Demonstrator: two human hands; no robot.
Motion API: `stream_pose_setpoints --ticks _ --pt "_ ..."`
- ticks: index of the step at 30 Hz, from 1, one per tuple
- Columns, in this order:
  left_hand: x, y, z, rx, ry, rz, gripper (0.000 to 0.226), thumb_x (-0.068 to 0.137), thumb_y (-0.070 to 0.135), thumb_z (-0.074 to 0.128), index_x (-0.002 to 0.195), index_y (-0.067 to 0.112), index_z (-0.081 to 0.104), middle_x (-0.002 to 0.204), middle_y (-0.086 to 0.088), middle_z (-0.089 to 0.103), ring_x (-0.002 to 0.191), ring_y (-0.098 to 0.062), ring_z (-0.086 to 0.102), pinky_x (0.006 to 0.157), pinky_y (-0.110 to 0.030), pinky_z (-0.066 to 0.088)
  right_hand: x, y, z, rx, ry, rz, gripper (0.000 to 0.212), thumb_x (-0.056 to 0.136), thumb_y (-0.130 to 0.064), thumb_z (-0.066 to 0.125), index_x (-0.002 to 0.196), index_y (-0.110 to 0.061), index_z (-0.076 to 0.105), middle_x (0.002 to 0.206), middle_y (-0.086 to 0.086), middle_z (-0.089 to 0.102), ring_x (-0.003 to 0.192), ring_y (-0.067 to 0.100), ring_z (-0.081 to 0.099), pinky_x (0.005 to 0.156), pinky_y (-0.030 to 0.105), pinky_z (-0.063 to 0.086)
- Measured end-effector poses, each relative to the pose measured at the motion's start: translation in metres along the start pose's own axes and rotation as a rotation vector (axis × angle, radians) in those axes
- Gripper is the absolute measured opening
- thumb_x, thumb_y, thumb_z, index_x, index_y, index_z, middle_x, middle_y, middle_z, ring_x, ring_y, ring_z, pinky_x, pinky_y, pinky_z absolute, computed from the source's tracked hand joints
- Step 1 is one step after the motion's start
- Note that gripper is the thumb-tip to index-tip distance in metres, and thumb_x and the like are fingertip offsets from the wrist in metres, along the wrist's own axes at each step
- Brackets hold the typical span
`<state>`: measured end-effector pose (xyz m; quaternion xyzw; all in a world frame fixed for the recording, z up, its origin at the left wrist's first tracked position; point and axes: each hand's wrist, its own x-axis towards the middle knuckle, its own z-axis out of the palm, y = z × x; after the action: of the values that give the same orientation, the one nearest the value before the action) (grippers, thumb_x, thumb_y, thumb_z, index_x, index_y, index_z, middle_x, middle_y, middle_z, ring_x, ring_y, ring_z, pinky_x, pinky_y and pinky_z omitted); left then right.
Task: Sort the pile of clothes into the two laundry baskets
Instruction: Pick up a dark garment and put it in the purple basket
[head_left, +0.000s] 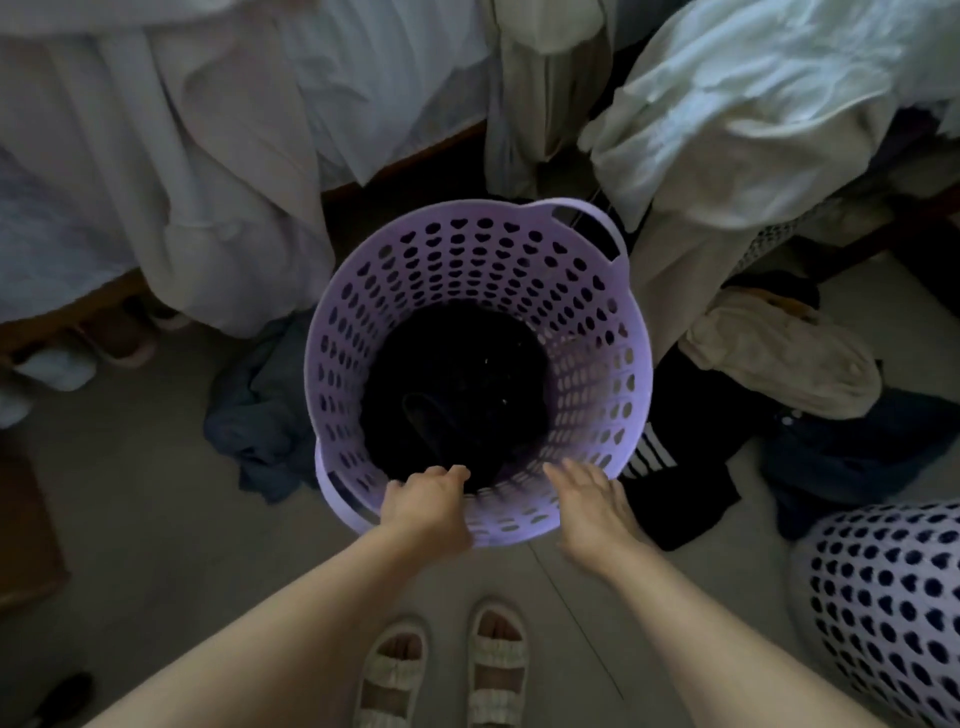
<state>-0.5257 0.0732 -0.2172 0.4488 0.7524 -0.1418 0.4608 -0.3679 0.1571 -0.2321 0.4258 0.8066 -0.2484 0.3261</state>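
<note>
Two hands work at the near rim of the purple laundry basket (467, 291), which stands on the floor between the bed and the heap of pale clothes (737, 119) on the right. Left hand (426, 499): fingers curled over the rim, gripping it. Right hand (592, 493): fingers straight and relaxed, holding nothing, hovering just over the rim; slightly blurred.

Contents: dark garments (457, 395) fill the bottom of the basket. Second perforated basket (893, 613) sits at the lower right, also showing dark through its holes; what is inside cannot be told.

Unsorted items nearby: a blue-grey garment (254, 415) crumpled on the floor touching the basket's left side; a black piece with white stripes (670, 467) and a cream garment (779, 358) on the floor to the right.

Judgement: a dark item has gone in; the step is steadying the basket. To do it well, keep the left grip firm so the tall basket does not tip, and send the free right hand to the striped black piece, the closest dark item.
</note>
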Motion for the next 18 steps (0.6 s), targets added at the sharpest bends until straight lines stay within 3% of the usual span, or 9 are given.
stream_pose_setpoints --ticks 7,10,12,15,18 --pt "0.041 0.001 0.046 0.175 -0.026 0.065 0.077 0.082 0.031 0.065 0.147 0.022 0.025 0.139 -0.003 0.043 0.128 -0.027 0.044 0.102 -0.039 0.033 0.035 0.007 0.034 -0.263 0.035 -0.022 0.062 0.094 -0.006 0.038 0.151 -0.018 0.015 0.16 0.006 0.008 0.148 0.025 0.001 0.12 0.041 0.001" --pt "0.051 0.006 0.064 0.199 -0.015 0.075 0.074 0.082 0.029 0.062 0.146 0.022 0.026 0.141 -0.003 0.041 0.13 -0.027 0.042 0.102 -0.038 0.033 0.046 0.018 0.035 -0.389 0.006 -0.079 0.051 0.096 -0.009 0.036 0.146 -0.013 0.03 0.154 0.013 0.024 0.146 0.028 0.013 0.12 0.041 0.002" --pt "0.055 0.009 0.071 0.214 0.002 0.07 0.063 0.086 0.023 0.056 0.143 0.022 0.029 0.143 -0.003 0.039 0.132 -0.027 0.04 0.103 -0.038 0.032 0.049 0.024 0.039 -0.406 0.032 -0.134 0.041 0.094 -0.007 0.038 0.134 -0.01 0.048 0.139 0.015 0.045 0.134 0.027 0.035 0.118 0.039 0.011" --pt "0.055 0.012 0.071 0.243 0.044 0.061 0.044 0.093 0.013 0.042 0.135 0.025 0.042 0.137 -0.006 0.047 0.127 -0.029 0.049 0.097 -0.037 0.039 0.046 0.025 0.042 -0.417 0.063 -0.198 0.031 0.091 -0.005 0.043 0.118 -0.007 0.06 0.12 0.016 0.059 0.117 0.026 0.051 0.105 0.036 0.029" --pt "0.046 0.011 0.06 0.328 0.104 0.108 0.038 0.097 0.013 0.035 0.129 0.027 0.051 0.128 -0.007 0.057 0.12 -0.03 0.055 0.089 -0.034 0.044 0.039 0.013 0.024 -0.396 0.233 -0.242 0.014 0.077 -0.013 0.069 0.09 -0.012 0.072 0.091 0.015 0.07 0.09 0.023 0.066 0.085 0.031 0.045"
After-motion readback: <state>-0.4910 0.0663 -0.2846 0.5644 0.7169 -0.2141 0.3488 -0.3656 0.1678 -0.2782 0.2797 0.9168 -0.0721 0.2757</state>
